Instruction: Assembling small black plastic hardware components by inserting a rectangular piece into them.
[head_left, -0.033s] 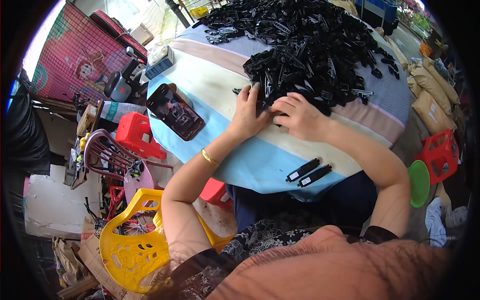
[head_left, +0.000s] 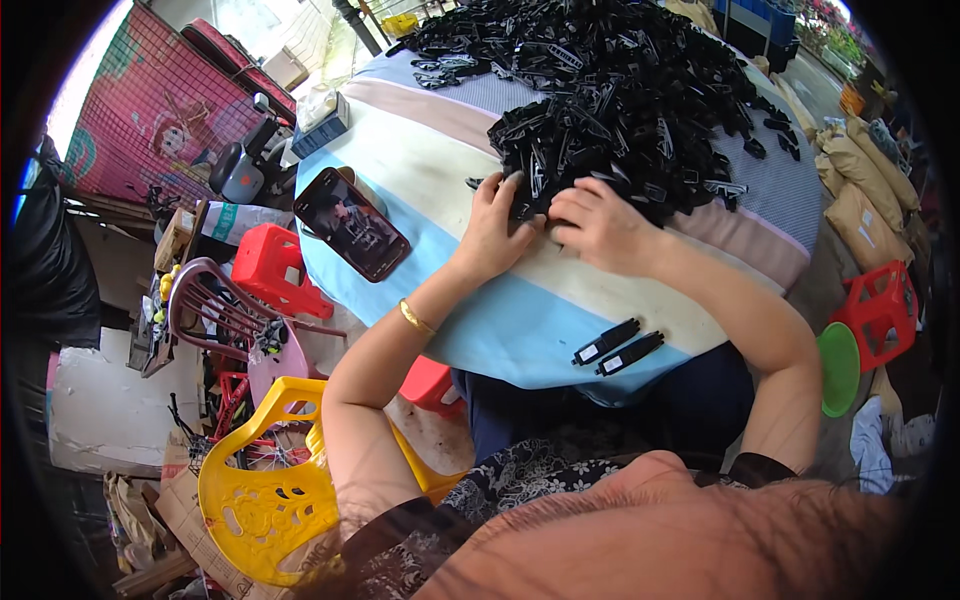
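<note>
Both hands work at the near edge of the pile of black plastic parts [head_left: 610, 90], fingers curled and pressed together around small black pieces; the left hand [head_left: 495, 230] and the right hand [head_left: 605, 228] meet fingertip to fingertip, and what exactly each one pinches cannot be told, because the fingers cover it and the parts blend into the dark heap behind. The pile takes up the far half of the round table [head_left: 500, 330], which carries a cloth striped in pale blue, cream and grey. Single parts in the pile cannot be separated by eye; only loose ones at its fringe show an elongated clip-like form. On the near side of the pile, close to the table edge, two finished black pieces [head_left: 618, 348] lie side by side, each with a small pale mark at one end. Left of the pile, a phone [head_left: 351, 224] lies flat with its screen lit; the screen content is too small to read. A gold bangle [head_left: 416, 318] sits on the left wrist. Below the table's left edge stand a red stool [head_left: 270, 268] and a yellow plastic chair [head_left: 262, 495], the chair partly hidden by the left forearm. The picture rim cuts off the far end of the pile.
</note>
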